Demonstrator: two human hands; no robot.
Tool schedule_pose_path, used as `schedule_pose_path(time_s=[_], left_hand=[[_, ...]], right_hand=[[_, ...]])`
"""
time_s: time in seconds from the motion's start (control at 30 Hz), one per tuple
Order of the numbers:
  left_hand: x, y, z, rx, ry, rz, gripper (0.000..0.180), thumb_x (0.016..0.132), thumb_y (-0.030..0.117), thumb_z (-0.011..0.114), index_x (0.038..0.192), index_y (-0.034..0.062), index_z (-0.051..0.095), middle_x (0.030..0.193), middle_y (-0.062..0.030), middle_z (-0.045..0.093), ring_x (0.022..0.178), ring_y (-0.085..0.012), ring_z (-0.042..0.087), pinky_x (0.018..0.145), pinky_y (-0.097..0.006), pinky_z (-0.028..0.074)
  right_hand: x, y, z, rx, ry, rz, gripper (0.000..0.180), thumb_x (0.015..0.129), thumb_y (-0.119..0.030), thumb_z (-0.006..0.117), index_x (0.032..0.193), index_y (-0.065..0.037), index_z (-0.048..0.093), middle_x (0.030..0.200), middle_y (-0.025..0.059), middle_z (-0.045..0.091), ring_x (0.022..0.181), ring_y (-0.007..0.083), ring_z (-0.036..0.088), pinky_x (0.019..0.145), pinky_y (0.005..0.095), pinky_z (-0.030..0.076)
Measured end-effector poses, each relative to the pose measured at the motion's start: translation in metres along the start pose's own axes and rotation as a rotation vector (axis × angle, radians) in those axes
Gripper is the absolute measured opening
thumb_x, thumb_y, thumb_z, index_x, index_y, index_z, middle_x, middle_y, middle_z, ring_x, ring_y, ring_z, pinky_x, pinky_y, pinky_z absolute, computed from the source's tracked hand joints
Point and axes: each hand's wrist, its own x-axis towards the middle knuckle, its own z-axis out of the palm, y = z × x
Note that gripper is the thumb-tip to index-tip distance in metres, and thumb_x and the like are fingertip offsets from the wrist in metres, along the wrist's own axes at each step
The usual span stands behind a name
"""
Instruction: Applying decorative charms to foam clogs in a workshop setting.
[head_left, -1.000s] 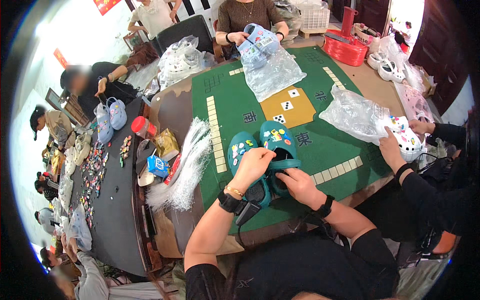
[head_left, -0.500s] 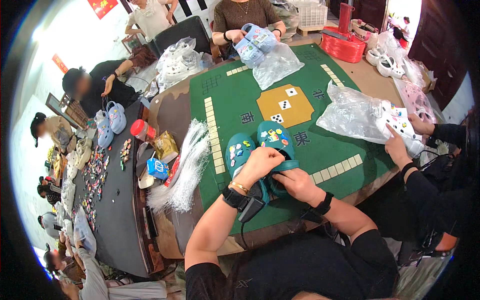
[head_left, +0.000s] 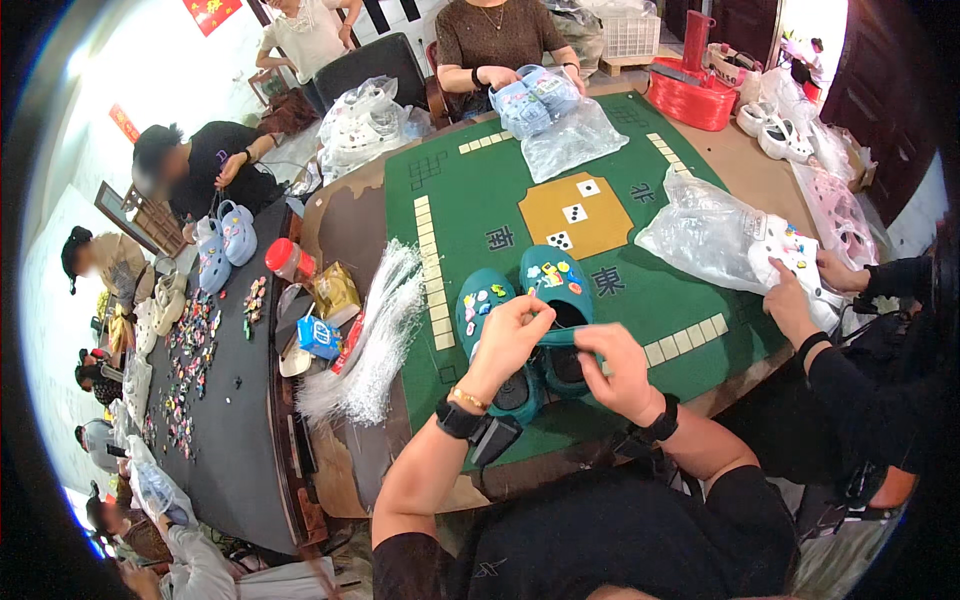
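The pair of teal clogs (head_left: 530, 300) lies side by side on the green tabletop (head_left: 460, 200) close to the person, so the left hand (head_left: 512, 335) and right hand (head_left: 620, 370) can each pinch the heel straps together.

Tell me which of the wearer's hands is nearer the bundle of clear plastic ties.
Left. The left hand is over the teal clogs, just right of the bundle of clear plastic ties; the right hand is farther right.
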Motion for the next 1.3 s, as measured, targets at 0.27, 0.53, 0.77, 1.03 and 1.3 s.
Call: schedule_pose_path(time_s=[0.27,0.53,0.77,1.03,1.3], left_hand=[[-0.034,0.012,-0.003,-0.037,0.096,0.077,0.017,0.093,0.019,0.059,0.091,0.0025,0.062,0.064,0.0011,0.055,0.059,-0.0042,0.046,0.052,-0.024,0.036],[-0.061,0.054,-0.026,-0.056,0.292,0.252,0.026,0.101,0.019,0.042,0.090,0.0011,0.057,0.068,-0.0018,0.048,0.061,-0.0100,0.044,0.057,-0.027,0.038],[-0.071,0.049,-0.032,-0.138,0.150,0.249,0.023,0.095,0.011,0.045,0.075,-0.0004,0.050,0.066,-0.0034,0.049,0.062,-0.0105,0.044,0.057,-0.027,0.037],[-0.075,0.028,-0.025,-0.123,0.041,0.177,0.026,0.094,0.013,0.046,0.072,-0.0007,0.050,0.066,-0.0038,0.046,0.062,-0.0119,0.043,0.058,-0.028,0.037],[-0.075,0.024,-0.021,-0.110,0.004,0.188,0.026,0.093,0.014,0.046,0.072,-0.0003,0.050,0.063,-0.0022,0.044,0.059,-0.0097,0.041,0.055,-0.027,0.036]], right_hand=[[0.023,-0.002,0.027,0.154,-0.073,0.412,0.015,0.083,-0.007,0.068,0.098,-0.005,0.065,0.091,0.0102,0.069,0.083,0.0271,0.065,0.075,0.0359,0.050],[0.049,-0.013,0.011,0.263,0.024,0.278,0.009,0.080,-0.001,0.068,0.089,-0.002,0.067,0.085,0.0086,0.064,0.071,0.0207,0.061,0.068,0.0297,0.050],[0.059,-0.035,0.003,0.277,-0.015,0.235,0.014,0.080,-0.001,0.069,0.093,-0.005,0.068,0.082,0.0074,0.061,0.069,0.0195,0.058,0.064,0.0291,0.048],[0.052,-0.040,0.012,0.317,-0.090,0.220,0.015,0.079,0.002,0.068,0.093,-0.003,0.068,0.077,0.0072,0.058,0.063,0.0165,0.056,0.057,0.0275,0.045],[0.050,-0.040,0.014,0.311,-0.092,0.188,0.012,0.079,0.002,0.068,0.090,-0.002,0.068,0.077,0.0081,0.060,0.064,0.0180,0.057,0.056,0.0280,0.045]])
